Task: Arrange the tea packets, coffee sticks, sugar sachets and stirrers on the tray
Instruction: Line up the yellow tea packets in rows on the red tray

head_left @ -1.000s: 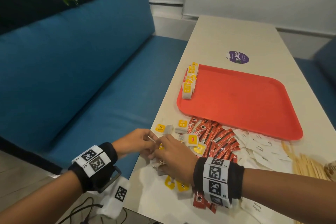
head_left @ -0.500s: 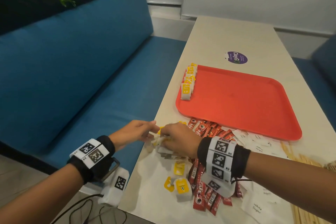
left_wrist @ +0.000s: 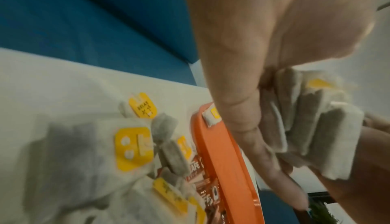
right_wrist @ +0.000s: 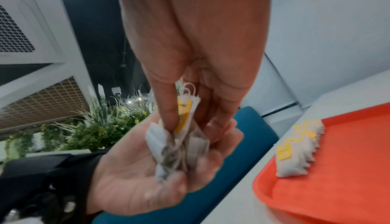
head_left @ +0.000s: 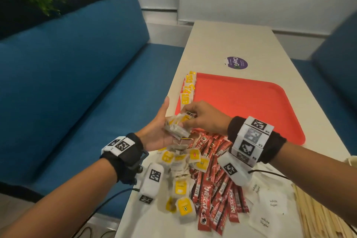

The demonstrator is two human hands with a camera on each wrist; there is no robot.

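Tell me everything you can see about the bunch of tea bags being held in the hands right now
The bunch of tea bags is a small stack of white, soft paper pouches with dark tea showing through, yellow tags and thin white strings. It lies in the upturned palm of the left hand, raised above the table's near-left edge, just short of the red tray. The right hand pinches its top from above, by the tags and strings. The exact count is unclear.

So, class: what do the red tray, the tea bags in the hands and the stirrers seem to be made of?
Red tray: probably moulded plastic, matt, with rounded raised rim.
Tea bags: thin white filter paper, dark leaf showing through, yellow card tags.
Stirrers: pale flat sticks, likely bare wood.
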